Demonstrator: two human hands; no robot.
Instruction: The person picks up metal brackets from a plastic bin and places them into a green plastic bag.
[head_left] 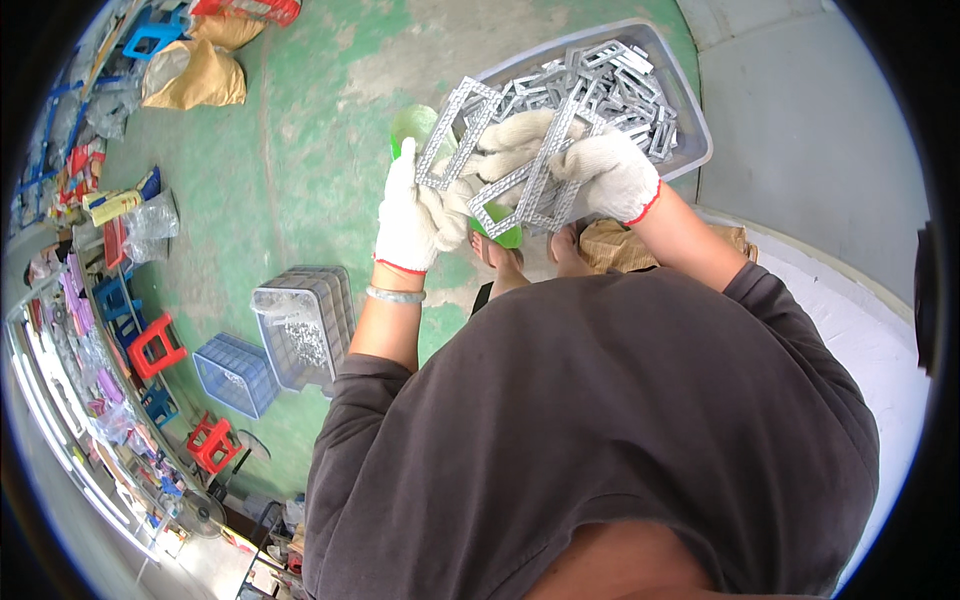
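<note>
My left hand (415, 215), in a white knit glove with a red cuff, has its thumb up and its fingers curled at the lower end of a rectangular metal frame (443, 130) with a perforated pattern. On the other side, my gloved right hand (610, 172) closes around more overlapping metal frames (537, 185), tilted in the air. Cream knit glove fingers (515, 130) show between and behind the frames; whose they are I cannot tell. Just beyond my hands, a grey plastic tub (703, 130) holds a heap of similar metal pieces (610, 85).
A green container (413, 123) stands behind my left hand. Crates (340, 300) with small parts sit on the green floor at left, near red stools (157, 345) and cluttered shelving. A brown sack (610, 245) lies by my feet; a grey wall (810, 110) bounds the right.
</note>
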